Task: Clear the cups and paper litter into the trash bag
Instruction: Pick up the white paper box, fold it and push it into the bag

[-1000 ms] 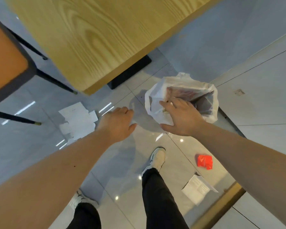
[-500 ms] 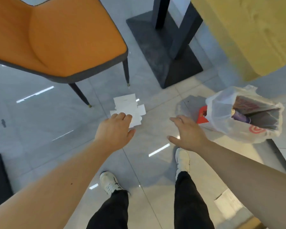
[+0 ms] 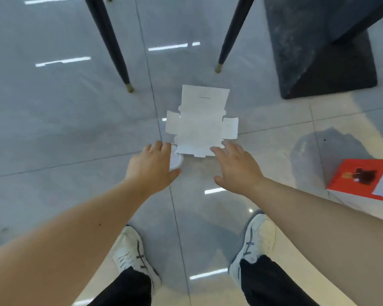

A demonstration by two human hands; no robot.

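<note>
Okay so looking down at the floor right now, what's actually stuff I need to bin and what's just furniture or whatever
To bin:
flattened white carton
white lid, partly under the left hand
red box

Just there:
chair legs
table base

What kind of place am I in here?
Probably a café or canteen seating area: glossy grey tiled floor, slim black chair legs with brass tips, a dark pedestal table base, and a flattened white takeaway carton.
</note>
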